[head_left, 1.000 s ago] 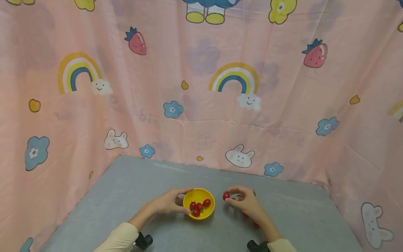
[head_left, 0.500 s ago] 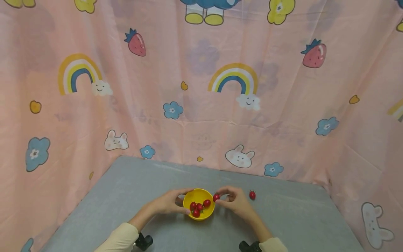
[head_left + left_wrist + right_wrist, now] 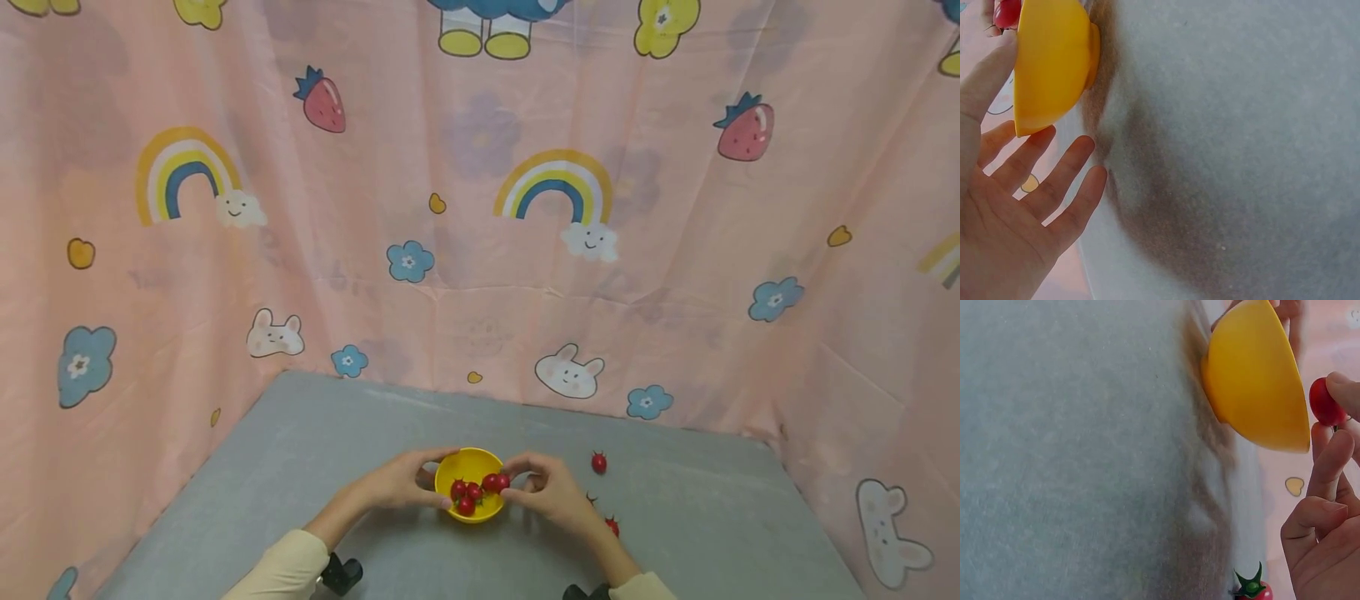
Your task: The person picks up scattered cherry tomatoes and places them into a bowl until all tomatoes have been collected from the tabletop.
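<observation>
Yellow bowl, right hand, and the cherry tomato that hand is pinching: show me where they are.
Yellow bowl (image 3: 1257, 380): right wrist view, on its outer wall.
Right hand (image 3: 553, 493): head view, on the back of the hand.
Pinched cherry tomato (image 3: 1322, 405): right wrist view, on its red skin.

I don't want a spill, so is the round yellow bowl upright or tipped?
Upright: the round yellow bowl opens upward, its base toward the grey table, with small red tomatoes inside.

At seven o'clock in the head view, a plain cream left sleeve (image 3: 281, 568) ends short of the bare left hand (image 3: 405, 481), a stubby black left device (image 3: 342, 575) at its three o'clock. At five o'clock, a matching right sleeve (image 3: 643, 587) has a black right device (image 3: 585, 592) at nine o'clock.
</observation>
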